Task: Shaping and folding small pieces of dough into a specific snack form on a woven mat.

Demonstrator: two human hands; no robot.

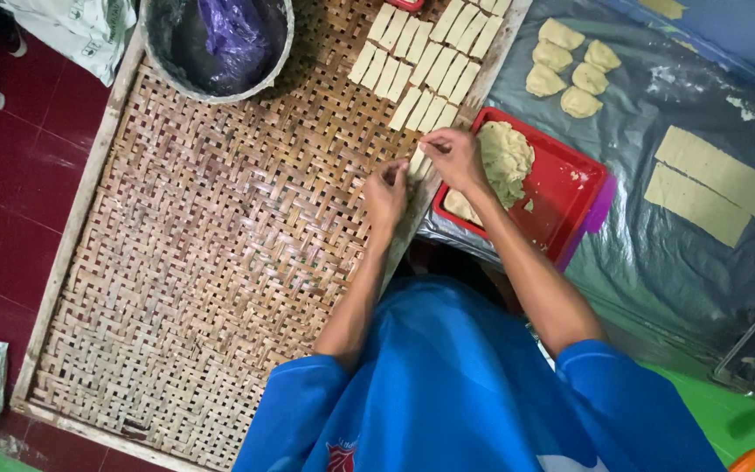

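Both hands, left (385,190) and right (453,156), pinching one pale dough strip (419,163) at the woven tray's (220,262) right edge, beside laid rows (425,57). Probably soft, light, easily stretched or torn. Best held by both ends, lightly.

Dough strips (425,61) on woven tray (211,262), dough tub (561,188) right

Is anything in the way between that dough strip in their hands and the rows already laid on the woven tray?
Nothing visible. Both hands, left and right, hold the dough strip just below the rows of strips, with only bare woven tray between.
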